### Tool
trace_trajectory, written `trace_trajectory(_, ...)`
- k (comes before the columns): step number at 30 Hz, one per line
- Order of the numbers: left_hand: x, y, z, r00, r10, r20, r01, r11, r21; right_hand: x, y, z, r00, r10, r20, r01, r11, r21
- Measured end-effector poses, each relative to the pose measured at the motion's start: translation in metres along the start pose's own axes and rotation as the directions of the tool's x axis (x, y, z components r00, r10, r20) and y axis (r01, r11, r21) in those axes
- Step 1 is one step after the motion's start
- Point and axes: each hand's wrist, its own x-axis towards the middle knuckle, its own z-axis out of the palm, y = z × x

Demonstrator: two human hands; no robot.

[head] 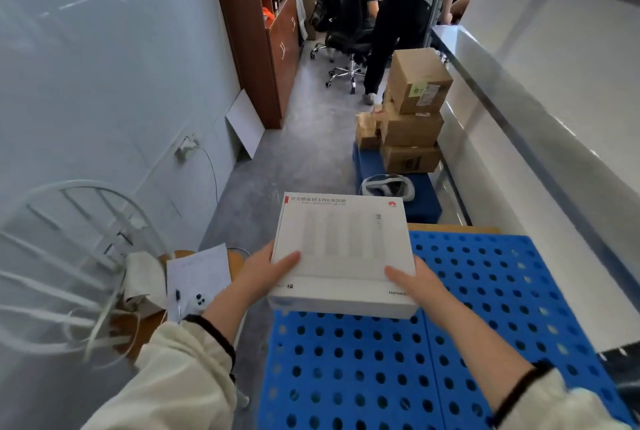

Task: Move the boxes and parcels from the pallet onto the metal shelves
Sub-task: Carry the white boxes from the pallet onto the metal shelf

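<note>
Hands first: I see the left hand (268, 272) clamped on the near left corner of a flat white box (343, 253), thumb lying across the lid and the other fingers hidden beneath. The right hand (417, 282) grips the near right corner the same way, thumb on top. Both forearms reach forward from cream sleeves with dark cuffs, wrists roughly level, and the box sits nearly flat between them, its printed lid facing up at me. It is carried over the far left corner of the blue pallet (485, 325), which fills my view from 4 to 6 o'clock; its perforated top is bare where I can see it.

At 1 o'clock, further down the aisle, three brown cartons (414, 107) are stacked on a low blue platform (422, 197), with a smaller taped parcel (367, 132) beside them on the left and a white-and-grey bundle (388, 185) lying in front.

Along the right side, from 12 to 4 o'clock, run the metal shelves (554, 90), their pale boards close against the pallet's edge. At 9 o'clock a white chair (69, 256) and a small wooden table (180, 256) holding paper (199, 274) crowd my left arm. Between them and the pallet a strip of grey floor (294, 159) stays open toward 12 o'clock, where people (398, 14) stand and sit near an office chair (343, 35).
</note>
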Motion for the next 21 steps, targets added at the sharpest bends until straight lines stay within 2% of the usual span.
trace_trajectory(13, 0.051, -0.048, 0.022, 0.995, -0.085, 0.059, 0.081, 0.995, 0.066, 0.052, 0.032, 0.002, 0.99, 0.143, 0.006, -0.139, 0.973, -0.186)
trace_trajectory(21, 0.057, -0.059, 0.027, 0.992, -0.119, 0.034, 0.116, 0.989, 0.091, 0.06, 0.04, 0.005, 0.991, 0.13, 0.035, -0.123, 0.979, -0.16)
